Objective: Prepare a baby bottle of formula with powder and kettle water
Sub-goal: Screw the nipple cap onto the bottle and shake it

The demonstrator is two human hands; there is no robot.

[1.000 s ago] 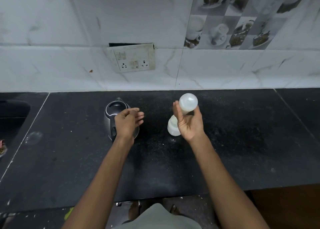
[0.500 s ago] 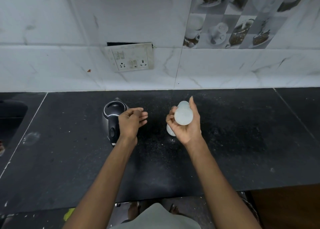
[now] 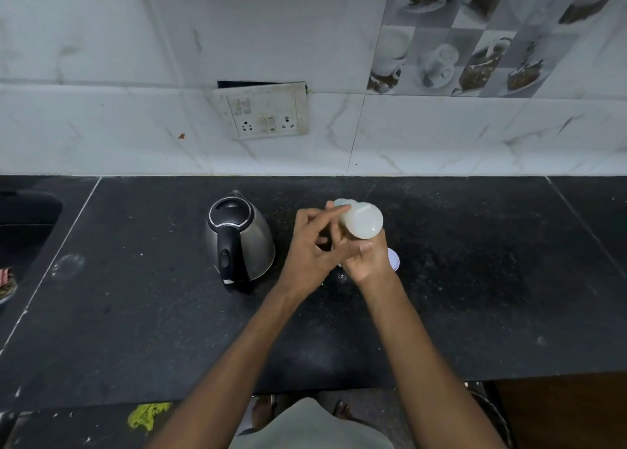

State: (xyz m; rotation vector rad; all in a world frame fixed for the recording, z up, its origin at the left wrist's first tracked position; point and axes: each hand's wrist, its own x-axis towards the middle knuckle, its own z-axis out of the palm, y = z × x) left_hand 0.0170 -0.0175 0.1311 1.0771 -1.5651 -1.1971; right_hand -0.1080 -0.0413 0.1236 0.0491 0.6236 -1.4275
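- Head view, progress: looks mid-task or late. Baby bottle (image 3: 361, 220) up off the counter, lying roughly sideways w/ base toward camera, cap end pointing to the wall. Prob. being opened, closed or shaken; can't tell which.
- Bottle body milky white through the base. Could be mixed formula or just frosted plastic; not clear. If mixed, powder + water steps done, only sealing/shaking left. If not, filling yet to come.
- Right hand (image 3: 368, 262) wrapped round bottle's lower side from below, thumb across the front: firm grasp on the body.
- Left hand (image 3: 314, 245) reaching over from the left, fingers stretched toward the cap end, tips touching or pinching near the pale blue cap (image 3: 342, 203). Exact hold hidden; can't tell if twisting.
- Small white round container (image 3: 393, 260) on the counter just under/behind right hand, mostly covered. Poss. powder tub or a lid; contents not visible.
- Kettle (image 3: 239, 241) upright on the counter, left of the hands, near but not touched. Lid down, black handle toward camera. Water level not visible.
- Black stone counter (image 3: 475, 296) w/ pale specks round the work spot, maybe spilled powder.
- No scoop or powder tin seen apart from that white container.
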